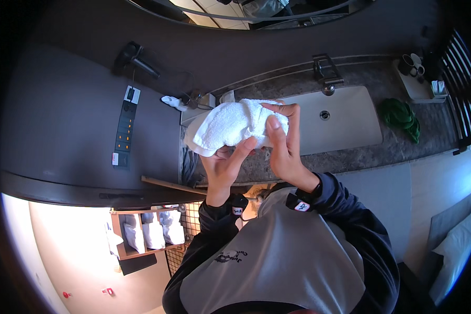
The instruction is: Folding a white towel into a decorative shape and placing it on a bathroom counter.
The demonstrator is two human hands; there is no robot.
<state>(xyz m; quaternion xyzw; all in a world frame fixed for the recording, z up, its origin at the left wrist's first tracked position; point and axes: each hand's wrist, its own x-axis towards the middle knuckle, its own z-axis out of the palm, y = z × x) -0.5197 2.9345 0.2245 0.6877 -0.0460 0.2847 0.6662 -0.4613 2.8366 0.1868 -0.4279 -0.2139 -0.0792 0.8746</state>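
Observation:
Both my hands grip a folded white terry towel (227, 123), raised above the stone-look counter (255, 168). My left hand (223, 168) supports its lower edge, with the thumb on the near side and the other fingers partly hidden behind the cloth. At the towel's right end, my right hand (288, 149) presses with the thumb, the index finger bent over the top. A white rectangular basin (341, 129) with a round drain lies to the right of my hands, beneath a dark faucet (328, 74).
A green cloth (400, 117) lies right of the basin, near a tray (428, 100) with cups. On the left wall are a hair dryer (135, 61) and a socket strip (125, 125). Dark cloth (188, 165) rests at the counter's left end. A wooden shelf (147, 253) holds white bundles.

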